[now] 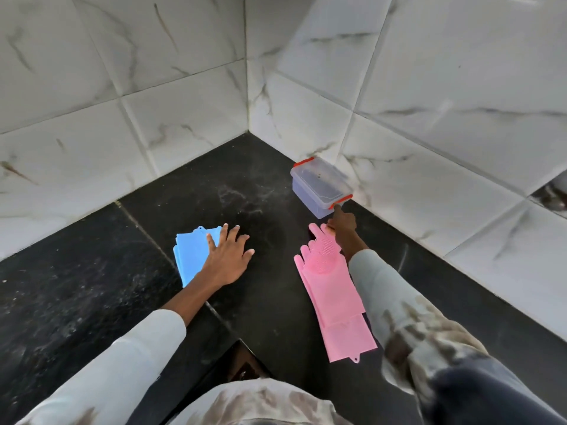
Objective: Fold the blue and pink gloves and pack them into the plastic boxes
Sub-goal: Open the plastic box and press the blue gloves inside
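This looks like a home kitchen or bathroom corner, though which of the 2 cannot be told. Beyond the left hand (228, 259), 2 walls of glossy white marble-look tiles (190, 118) with grey veins meet at a corner. Under both hands runs a dark polished stone countertop (76, 302), speckled and dusty, with a seam crossing it just left of the left hand. Near the right hand (342, 225), a clear plastic box (319, 187) with red clips sits against the wall.

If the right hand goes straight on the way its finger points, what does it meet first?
Most likely the plastic box: the right hand points at its near red clip, and the fingertip looks almost on it, though depth is unclear.
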